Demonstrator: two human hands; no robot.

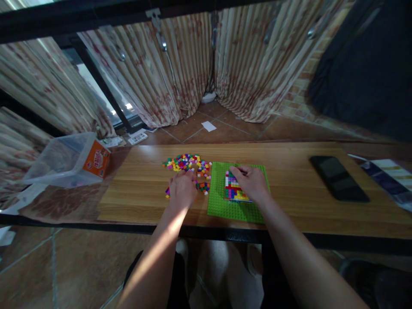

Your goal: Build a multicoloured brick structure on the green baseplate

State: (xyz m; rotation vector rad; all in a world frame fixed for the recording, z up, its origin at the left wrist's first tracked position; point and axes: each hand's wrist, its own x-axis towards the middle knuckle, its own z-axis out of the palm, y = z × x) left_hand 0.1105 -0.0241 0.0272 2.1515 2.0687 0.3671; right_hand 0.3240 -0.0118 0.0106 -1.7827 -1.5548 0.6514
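Note:
A green baseplate point(225, 206) lies on the wooden table, with a patch of coloured bricks point(233, 191) built on it. My right hand point(251, 182) rests over that patch, fingers curled and pressed down at its top edge; what the fingertips hold is hidden. Left of the plate lies a loose pile of small coloured bricks point(186, 163). My left hand point(182, 189) sits on the near part of that pile, fingers bent down into the bricks, its grip hidden under the knuckles.
A black phone point(337, 178) lies on the table point(289, 206) to the right, beside a striped cloth point(391, 180). A clear plastic tub point(64, 161) with an orange label stands at the left, off the table. Curtains hang behind.

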